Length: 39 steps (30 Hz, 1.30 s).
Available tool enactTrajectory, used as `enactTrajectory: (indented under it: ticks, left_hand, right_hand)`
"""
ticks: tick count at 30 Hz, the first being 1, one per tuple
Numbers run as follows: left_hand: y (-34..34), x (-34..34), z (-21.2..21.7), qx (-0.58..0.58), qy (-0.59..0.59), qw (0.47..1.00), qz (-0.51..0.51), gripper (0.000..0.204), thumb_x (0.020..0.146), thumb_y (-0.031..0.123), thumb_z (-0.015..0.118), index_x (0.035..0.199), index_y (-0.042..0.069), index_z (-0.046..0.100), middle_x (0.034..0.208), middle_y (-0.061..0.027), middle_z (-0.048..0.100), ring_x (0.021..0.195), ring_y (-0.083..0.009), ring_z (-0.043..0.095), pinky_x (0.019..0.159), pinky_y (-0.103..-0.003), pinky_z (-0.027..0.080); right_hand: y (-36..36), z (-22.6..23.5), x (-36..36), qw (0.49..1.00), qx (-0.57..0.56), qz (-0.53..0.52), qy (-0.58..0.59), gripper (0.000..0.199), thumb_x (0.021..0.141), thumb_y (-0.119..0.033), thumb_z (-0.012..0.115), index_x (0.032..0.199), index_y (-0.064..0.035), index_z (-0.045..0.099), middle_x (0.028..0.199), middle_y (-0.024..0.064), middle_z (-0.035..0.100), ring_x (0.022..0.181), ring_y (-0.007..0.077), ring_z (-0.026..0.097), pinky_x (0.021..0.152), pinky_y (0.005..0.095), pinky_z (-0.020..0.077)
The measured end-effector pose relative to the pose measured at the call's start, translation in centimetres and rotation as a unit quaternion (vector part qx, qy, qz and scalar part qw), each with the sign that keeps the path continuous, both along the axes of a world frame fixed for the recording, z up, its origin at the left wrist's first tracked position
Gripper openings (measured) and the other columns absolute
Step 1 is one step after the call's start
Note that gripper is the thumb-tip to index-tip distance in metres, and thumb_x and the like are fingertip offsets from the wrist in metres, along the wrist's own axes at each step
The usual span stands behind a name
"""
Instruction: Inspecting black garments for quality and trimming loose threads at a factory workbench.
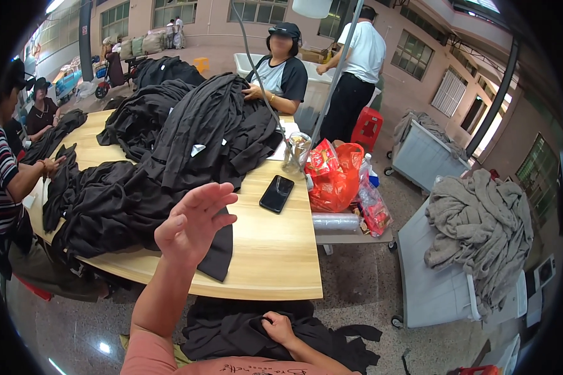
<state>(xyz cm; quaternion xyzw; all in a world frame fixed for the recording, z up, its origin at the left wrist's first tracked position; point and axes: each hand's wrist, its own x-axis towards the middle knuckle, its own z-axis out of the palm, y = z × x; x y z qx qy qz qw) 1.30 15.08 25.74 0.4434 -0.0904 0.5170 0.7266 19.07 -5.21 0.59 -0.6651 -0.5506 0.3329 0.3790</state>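
My left hand (pixel 197 222) is raised over the near part of the wooden table (pixel 281 262), fingers stretched out and nothing in them. Behind it lies a long heap of dark garments (pixel 194 134), with one dark piece hanging toward the table's near edge. My right hand (pixel 279 328) is low in front of my body, its fingers curled into a dark garment (pixel 225 331) spread across my lap. A black smartphone (pixel 276 194) lies on the table to the right of my left hand.
A clear jar (pixel 298 153) stands near the table's right edge, beside red plastic bags (pixel 334 175) on a lower surface. Grey garments (pixel 481 225) overfill a white wheeled bin (pixel 428 269) at right. Across the table sits a person (pixel 281 69); others work at left.
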Motion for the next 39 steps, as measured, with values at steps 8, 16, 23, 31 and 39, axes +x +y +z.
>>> enactTrajectory:
  ticks: [8,16,23,31,39]
  left_hand:
    - [-0.6,-0.4,-0.4,-0.003,0.025,1.000,0.003,0.069,0.077,0.033,0.056,0.132,-0.007,0.042,0.134,-0.0235,0.046,0.124,-0.0330,0.047,0.098,-0.044,0.044]
    - [-0.9,-0.5,-1.1,-0.014,0.036,0.999,-0.007,0.069,0.077,0.034,0.057,0.131,-0.006,0.043,0.132,-0.0215,0.049,0.120,-0.0321,0.051,0.095,-0.042,0.045]
    - [-0.8,-0.7,-1.8,-0.025,0.043,0.999,-0.003,0.067,0.077,0.036,0.059,0.129,-0.006,0.046,0.129,-0.0210,0.053,0.117,-0.0321,0.054,0.093,-0.042,0.046]
    - [-0.8,-0.9,-2.6,-0.035,0.042,0.998,-0.025,0.065,0.079,0.035,0.058,0.128,-0.007,0.046,0.128,-0.0230,0.052,0.116,-0.0341,0.054,0.093,-0.044,0.046]
    - [-0.9,-0.8,-3.2,-0.042,0.038,0.998,-0.033,0.060,0.080,0.032,0.058,0.126,-0.007,0.048,0.126,-0.0233,0.054,0.114,-0.0342,0.055,0.091,-0.044,0.047]
  right_hand:
    - [0.0,0.0,0.0,1.000,-0.001,0.001,-0.011,0.017,0.078,-0.016,0.062,0.087,-0.0019,0.065,0.080,0.0168,0.065,0.072,0.0314,0.065,0.064,0.0358,0.0494]
    - [-0.1,0.1,-0.1,1.000,0.004,-0.009,-0.002,0.017,0.078,-0.017,0.061,0.088,-0.0027,0.066,0.083,0.0165,0.065,0.077,0.0334,0.065,0.067,0.0374,0.0500]
    - [0.1,0.3,0.0,1.000,-0.014,0.004,-0.006,0.018,0.078,-0.017,0.061,0.089,-0.0028,0.066,0.084,0.0171,0.066,0.077,0.0339,0.065,0.068,0.0375,0.0502]
    - [0.1,-0.1,0.0,1.000,-0.004,-0.001,-0.005,0.018,0.078,-0.017,0.061,0.089,-0.0030,0.066,0.084,0.0171,0.066,0.077,0.0338,0.065,0.068,0.0377,0.0505]
    - [0.1,0.0,0.0,1.000,-0.004,-0.002,-0.003,0.018,0.078,-0.017,0.061,0.087,-0.0024,0.065,0.084,0.0170,0.065,0.076,0.0341,0.065,0.067,0.0383,0.0502]
